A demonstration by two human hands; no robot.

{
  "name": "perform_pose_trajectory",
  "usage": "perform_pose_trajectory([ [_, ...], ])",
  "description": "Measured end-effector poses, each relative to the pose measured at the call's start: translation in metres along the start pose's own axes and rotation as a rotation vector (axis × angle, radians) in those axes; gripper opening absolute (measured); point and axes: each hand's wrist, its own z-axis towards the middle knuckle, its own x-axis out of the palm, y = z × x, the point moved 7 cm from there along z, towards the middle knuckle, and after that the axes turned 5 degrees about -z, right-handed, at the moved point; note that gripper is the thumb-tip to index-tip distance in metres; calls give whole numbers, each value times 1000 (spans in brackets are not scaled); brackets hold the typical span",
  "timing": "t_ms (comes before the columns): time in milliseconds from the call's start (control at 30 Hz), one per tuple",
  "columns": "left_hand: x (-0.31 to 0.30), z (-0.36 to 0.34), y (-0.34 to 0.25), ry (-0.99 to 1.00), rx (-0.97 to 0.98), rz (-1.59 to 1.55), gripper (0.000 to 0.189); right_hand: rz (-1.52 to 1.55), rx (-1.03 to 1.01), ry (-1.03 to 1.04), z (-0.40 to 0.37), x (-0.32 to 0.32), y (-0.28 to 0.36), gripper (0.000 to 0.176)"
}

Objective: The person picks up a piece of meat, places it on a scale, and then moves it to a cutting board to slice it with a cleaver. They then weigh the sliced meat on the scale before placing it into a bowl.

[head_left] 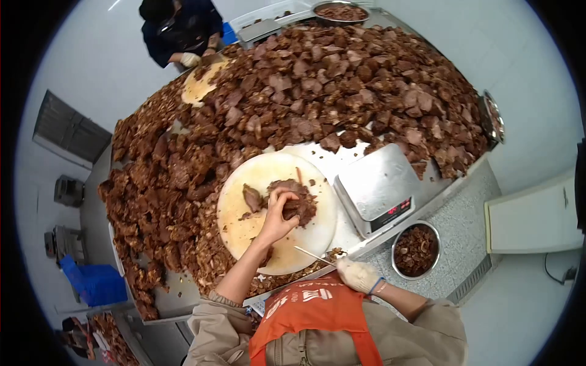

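- Orange apron (317,311) with white characters on the bib, too warped to read.
- Red digits lit on the front of the scale (375,183) just right of the cutting board (256,235), too small to read.
- Left hand (278,213) bare, fingers curled down and clamped over a chunk of meat (300,204) near the middle of the cutting board.
- Chunk of meat lying with its long axis from the board's far side toward its near right edge; a small piece (251,197) just left of it, apart from the hand.
- Right hand (359,274) in a white glove, closed round the handle of a knife (312,254) at the near right edge of the cutting board; thin blade pointing left and slightly away, over the board's near rim.
- Bare room on the left and near parts of the cutting board; far and left rim hemmed in by a heap of meat (317,85) spread over the counter (174,297).
- Steel bowl (394,249) of scraps right of the cutting board, below the scale, near the counter's edge.
- Far beyond the cutting board, a second board (198,85) at the heap's edge, another person's gloved hand (190,59) beside it.
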Motion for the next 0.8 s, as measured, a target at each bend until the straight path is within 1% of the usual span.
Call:
perform_pose_trajectory([
  [33, 19, 21, -48, -13, 184, 184, 49, 42, -98, -68, 5, -3, 4, 21],
  [67, 48, 37, -86, 7, 353, 300, 51, 17, -120, -92, 14, -3, 8, 20],
  [100, 83, 55, -105, 19, 430, 389, 49, -88, -154, -169, 28, 16, 4, 20],
  [133, 117, 69, -118, 18, 500, 489, 47, -129, -119, -122, 36, 17, 8, 21],
  [167, 146, 82, -119, -17, 548, 504, 51, -164, -95, -78, 45, 15, 12, 21],
  [233, 187, 95, -114, 64, 496, 575, 49, -119, -52, -128, 49, -8, 29, 23],
  [300, 198, 84, -116, 169, 513, 577, 55, -106, -40, -149, 51, -16, 33, 23],
  [367, 188, 69, -127, 262, 539, 611, 65, -72, -30, -158, 47, -17, 38, 23],
  [400, 171, 65, -134, 200, 582, 617, 64, -15, -21, -64, 47, -19, 38, 23],
  [433, 150, 61, -139, 133, 621, 621, 62, -2, -16, -64, 45, -13, 37, 23],
  [467, 124, 58, -134, 120, 536, 539, 57, 37, -43, -82, 45, -8, 35, 23],
  [533, 63, 40, -114, -78, 314, 532, 54, 81, -89, -102, 46, -3, 31, 22],
  [600, -1, 6, -83, -213, 128, 526, 49, 96, -80, -84, 44, -9, 30, 22],
  [667, -58, -46, -53, -384, -19, 491, 46, 112, -62, -68, 43, -13, 27, 21],
  [700, -84, -75, -20, -433, -84, 541, 44, 105, -74, -89, 42, -14, 26, 20],
  [733, -105, -107, 13, -481, -151, 590, 42, 97, -85, -107, 39, -16, 24, 19],
  [767, -119, -140, 41, -524, -261, 586, 42, 94, -85, -103, 36, -16, 21, 19],
  [800, -127, -169, 62, -567, -370, 580, 42, 90, -124, -157, 32, -21, 21, 15],
])
